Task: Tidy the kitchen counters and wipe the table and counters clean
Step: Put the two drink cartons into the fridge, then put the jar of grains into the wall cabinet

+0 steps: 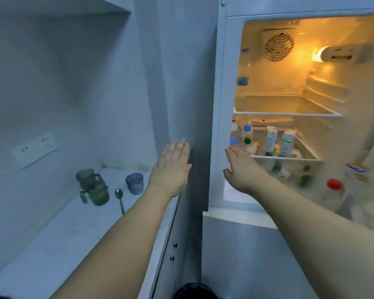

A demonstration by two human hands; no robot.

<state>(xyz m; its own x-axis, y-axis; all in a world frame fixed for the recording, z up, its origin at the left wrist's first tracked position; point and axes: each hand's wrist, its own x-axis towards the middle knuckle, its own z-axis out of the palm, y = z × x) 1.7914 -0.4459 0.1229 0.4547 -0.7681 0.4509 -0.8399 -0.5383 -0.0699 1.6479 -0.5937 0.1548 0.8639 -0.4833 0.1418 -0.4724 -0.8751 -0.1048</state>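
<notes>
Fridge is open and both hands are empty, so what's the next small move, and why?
Probably reach the left hand back to the green jug on the counter: it, the spoon and cup remain out, and neither hand holds anything.

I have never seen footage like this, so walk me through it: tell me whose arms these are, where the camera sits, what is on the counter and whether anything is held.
There is one picture, from a camera worn on a person's head, looking forward and down. Both bare arms are theirs. The left hand and right hand are flat and hold nothing. Ahead is an open, lit fridge. On the counter stand a green jug and a bluish cup, with a spoon lying between them.
</notes>
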